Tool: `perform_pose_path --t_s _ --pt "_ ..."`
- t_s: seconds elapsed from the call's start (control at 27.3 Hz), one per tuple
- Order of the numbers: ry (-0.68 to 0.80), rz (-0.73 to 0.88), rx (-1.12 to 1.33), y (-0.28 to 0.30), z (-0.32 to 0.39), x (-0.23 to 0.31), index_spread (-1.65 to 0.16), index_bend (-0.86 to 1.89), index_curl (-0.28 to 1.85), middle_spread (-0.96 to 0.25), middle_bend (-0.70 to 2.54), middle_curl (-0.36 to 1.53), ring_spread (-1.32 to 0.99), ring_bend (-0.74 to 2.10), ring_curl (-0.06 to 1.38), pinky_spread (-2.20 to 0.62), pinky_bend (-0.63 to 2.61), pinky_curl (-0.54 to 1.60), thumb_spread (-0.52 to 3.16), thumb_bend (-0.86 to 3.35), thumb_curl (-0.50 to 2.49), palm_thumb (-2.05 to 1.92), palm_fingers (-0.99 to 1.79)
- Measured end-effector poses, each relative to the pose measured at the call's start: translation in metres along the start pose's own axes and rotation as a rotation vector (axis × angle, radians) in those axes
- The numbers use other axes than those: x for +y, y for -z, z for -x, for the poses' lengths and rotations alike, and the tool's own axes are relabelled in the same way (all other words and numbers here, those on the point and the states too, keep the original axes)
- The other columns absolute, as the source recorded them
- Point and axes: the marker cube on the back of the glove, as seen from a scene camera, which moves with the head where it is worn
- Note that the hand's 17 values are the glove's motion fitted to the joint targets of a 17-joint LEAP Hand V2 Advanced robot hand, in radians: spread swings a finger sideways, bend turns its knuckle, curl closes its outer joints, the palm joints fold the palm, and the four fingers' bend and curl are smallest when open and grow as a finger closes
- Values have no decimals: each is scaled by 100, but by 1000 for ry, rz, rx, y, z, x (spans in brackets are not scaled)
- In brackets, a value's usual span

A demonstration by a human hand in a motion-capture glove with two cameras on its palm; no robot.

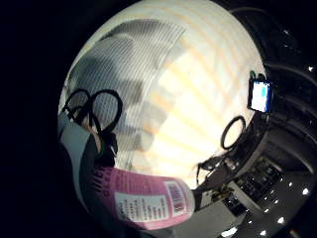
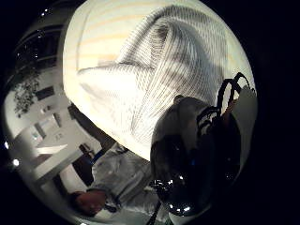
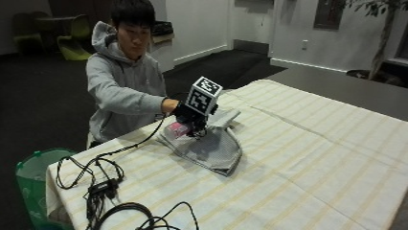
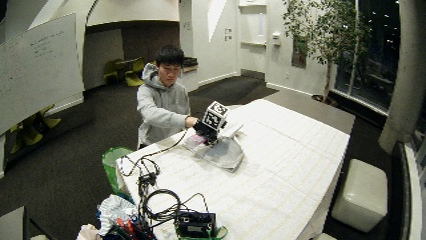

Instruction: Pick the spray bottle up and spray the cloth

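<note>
Right hand (image 3: 188, 115), black-gloved, fingers curled round spray bottle (image 3: 177, 129) with pink label, raised just above grey cloth (image 3: 210, 146). Bottle tilted, pink label and barcode showing close to the palm (image 1: 143, 198), dark rounded part of bottle filling the thumb-side view (image 2: 187, 159). Cloth crumpled on striped tablecloth (image 3: 319, 143), near the table edge by the person. Black cables (image 3: 102, 187) coiled on tablecloth, well apart from cloth.

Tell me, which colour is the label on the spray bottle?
Pink, clearest in the little finger side palm view: the spray bottle label.
</note>
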Motion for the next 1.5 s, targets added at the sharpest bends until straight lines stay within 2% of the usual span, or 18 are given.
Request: perform_pose_path --t_s 0.44,1.03,1.25,1.5 --pt "8 -110 -8 43 8 23 -12 55 54 -6 63 50 -14 64 47 -20 38 44 17 -3 75 94 139" --pt "22 -30 0 -6 23 6 -12 55 54 -6 64 50 -14 64 47 -19 38 44 17 -3 77 93 139" --pt "73 -71 28 22 50 18 -12 55 54 -6 64 50 -14 64 47 -19 38 44 17 -3 77 93 139" --pt "215 -183 -22 79 109 34 -12 55 54 -6 64 50 -14 64 47 -19 38 44 17 -3 78 93 139"
